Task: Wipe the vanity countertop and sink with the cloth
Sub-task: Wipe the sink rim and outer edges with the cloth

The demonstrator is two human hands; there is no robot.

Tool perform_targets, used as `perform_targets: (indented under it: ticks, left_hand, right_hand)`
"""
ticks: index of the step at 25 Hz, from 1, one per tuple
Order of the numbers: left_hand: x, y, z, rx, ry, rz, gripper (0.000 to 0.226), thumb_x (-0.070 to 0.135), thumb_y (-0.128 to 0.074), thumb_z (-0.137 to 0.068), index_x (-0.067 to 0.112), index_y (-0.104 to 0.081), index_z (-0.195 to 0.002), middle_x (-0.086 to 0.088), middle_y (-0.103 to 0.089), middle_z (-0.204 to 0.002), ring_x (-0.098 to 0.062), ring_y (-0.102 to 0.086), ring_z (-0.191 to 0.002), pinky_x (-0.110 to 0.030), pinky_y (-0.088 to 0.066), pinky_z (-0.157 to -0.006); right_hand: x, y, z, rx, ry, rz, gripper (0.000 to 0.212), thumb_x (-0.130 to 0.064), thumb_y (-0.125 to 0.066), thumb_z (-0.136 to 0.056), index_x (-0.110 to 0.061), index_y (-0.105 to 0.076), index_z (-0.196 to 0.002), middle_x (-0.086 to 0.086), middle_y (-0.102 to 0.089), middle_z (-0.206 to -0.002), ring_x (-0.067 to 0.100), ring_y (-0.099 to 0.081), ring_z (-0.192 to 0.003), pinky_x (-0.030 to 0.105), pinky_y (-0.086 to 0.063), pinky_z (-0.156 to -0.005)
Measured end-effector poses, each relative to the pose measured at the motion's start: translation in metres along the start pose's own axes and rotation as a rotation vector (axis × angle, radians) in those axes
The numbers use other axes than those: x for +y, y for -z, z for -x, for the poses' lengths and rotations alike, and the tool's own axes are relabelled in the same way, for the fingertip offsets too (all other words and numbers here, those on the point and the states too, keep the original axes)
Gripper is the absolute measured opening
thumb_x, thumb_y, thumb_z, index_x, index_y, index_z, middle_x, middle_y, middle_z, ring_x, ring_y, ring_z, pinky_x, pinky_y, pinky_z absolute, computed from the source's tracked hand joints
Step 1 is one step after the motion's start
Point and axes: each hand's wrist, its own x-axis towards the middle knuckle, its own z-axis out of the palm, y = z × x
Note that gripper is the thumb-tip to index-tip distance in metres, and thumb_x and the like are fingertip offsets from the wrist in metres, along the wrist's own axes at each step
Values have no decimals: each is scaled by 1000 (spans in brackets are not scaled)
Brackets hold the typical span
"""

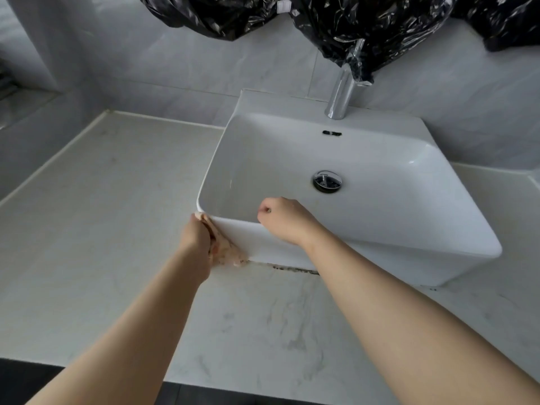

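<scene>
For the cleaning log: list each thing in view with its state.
sink, no standing water
cloth, bunched, pressed to the sink's front-left corner
left hand, gripping the cloth
right hand, fisted on the sink rim
faucet, off, top under black plastic
countertop, dark grime at sink base

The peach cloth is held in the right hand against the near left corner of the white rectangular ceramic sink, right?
No. The head view shows the left hand gripping the peach cloth against that corner of the white rectangular ceramic sink; the right hand rests curled on the rim.
</scene>
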Motion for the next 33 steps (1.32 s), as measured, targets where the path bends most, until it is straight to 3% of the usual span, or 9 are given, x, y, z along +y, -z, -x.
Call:
perform_targets:
  ticks: [4, 7, 12, 16, 19, 21, 23, 27, 33]
  left_hand:
    - [26, -5, -14, -42, -362, -190, 33, 25, -28, -101, 15, -45, -73, -1, -46, -57, -13, -47, -39, -17, -34, -34]
    - [48, -16, -36, -72, -336, -298, 39, 29, -29, -100, 13, -45, -69, -7, -45, -62, -11, -50, -36, -13, -36, -33]
    - [14, 7, -28, 51, -479, -613, 37, 35, -29, -100, 14, -47, -74, -8, -53, -68, -25, -53, -65, -34, -42, -66]
    - [48, -21, -59, 93, -444, -656, 24, 27, -37, -96, 9, -48, -86, -17, -56, -77, -29, -54, -61, -25, -47, -56]
    - [66, -35, -75, 209, -500, -1086, 33, 32, -33, -89, 11, -54, -104, -21, -50, -113, -35, -50, -103, -31, -41, -84]
    - [53, -21, -58, 338, -515, -1229, 29, 37, -32, -88, 19, -54, -95, -9, -43, -109, -33, -39, -113, -37, -33, -95]
    - [40, -5, -38, 300, -556, -1120, 28, 34, -34, -94, 18, -52, -79, -5, -42, -96, -31, -45, -105, -36, -35, -90]
    - [51, -19, -61, -7, -463, -607, 35, 27, -37, -98, 12, -48, -68, -7, -49, -60, -23, -54, -51, -33, -52, -65]
    - [49, 7, -75, -562, -69, -116, 56, 47, -29, -97, 8, -68, -96, -17, -68, -86, -24, -66, -72, -28, -51, -62]
  right_hand:
    - [2, -3, -6, -30, 34, 34, 28, -27, -37, -89, -23, -62, -101, 11, -62, -116, 30, -56, -101, 34, -46, -84]
    - [4, -5, -10, -86, 43, 76, 35, -29, -34, -91, -23, -60, -113, 11, -58, -126, 32, -53, -112, 38, -43, -95]
    - [2, -4, -15, -175, 78, 86, 38, -25, -31, -92, -19, -58, -118, 13, -54, -131, 32, -51, -116, 37, -41, -97]
    - [0, -4, -14, -205, 122, 115, 37, -21, -31, -91, -18, -57, -117, 13, -54, -129, 34, -50, -115, 42, -40, -99]
    - [1, -2, -14, -217, 136, 100, 36, -20, -30, -90, -19, -57, -115, 11, -55, -127, 33, -50, -113, 41, -40, -97]
    - [2, -3, -15, -230, 125, 106, 37, -22, -31, -91, -21, -56, -117, 10, -53, -130, 33, -49, -116, 41, -38, -97]
    - [1, -3, -18, -253, 109, 134, 38, -25, -32, -92, -25, -54, -123, 7, -50, -136, 32, -46, -122, 42, -35, -101]
    - [-9, -5, -49, -219, 157, 227, 47, -35, -42, -93, -30, -38, -139, 1, -37, -148, 27, -32, -134, 42, -25, -107]
    - [-21, -25, -77, -46, 91, 275, 52, -34, -42, -94, -23, -29, -143, 1, -25, -152, 31, -21, -138, 41, -22, -109]
